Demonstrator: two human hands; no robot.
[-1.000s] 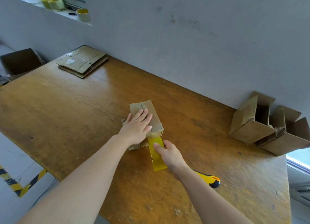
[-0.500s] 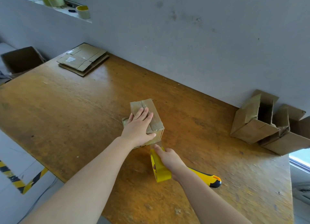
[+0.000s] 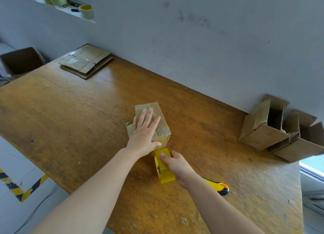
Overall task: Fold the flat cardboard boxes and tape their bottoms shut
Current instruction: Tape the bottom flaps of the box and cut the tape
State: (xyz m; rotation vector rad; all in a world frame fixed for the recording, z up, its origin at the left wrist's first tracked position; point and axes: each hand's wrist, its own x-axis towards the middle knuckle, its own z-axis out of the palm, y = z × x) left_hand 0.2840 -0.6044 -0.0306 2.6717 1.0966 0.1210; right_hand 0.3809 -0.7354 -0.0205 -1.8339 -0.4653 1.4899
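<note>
Head view shows the taping of one small box: to do it well, the strip wants to stay taut and centred on the seam, run a little way down the near wall, and be rubbed flat before it is cut, while the box is pinned so it cannot slide toward the pull. The left hand (image 3: 144, 132) does the pinning. It lies wide and flat, fingers straight and slightly spread, palm down on the upturned bottom of the cardboard box (image 3: 164, 128), with the thumb at the near top edge. The right hand (image 3: 175, 162) has its fingers curled round a yellow tape roll (image 3: 164, 170), which stands on edge just beside the box's near wall; the strip seems to rise from the roll to that wall, though the join is partly hidden under the left thumb. Glossy tape appears to cover the seam already, so the next need is likely a cut. A yellow and black utility knife (image 3: 219, 187) lies on the desk (image 3: 70, 120) just beyond the right forearm, within easy reach. The box sits near the desk's middle. Folded boxes (image 3: 263, 134) lie at the right end against the wall, and a stack of flat cardboard boxes (image 3: 86, 61) waits at the far left corner.
</note>
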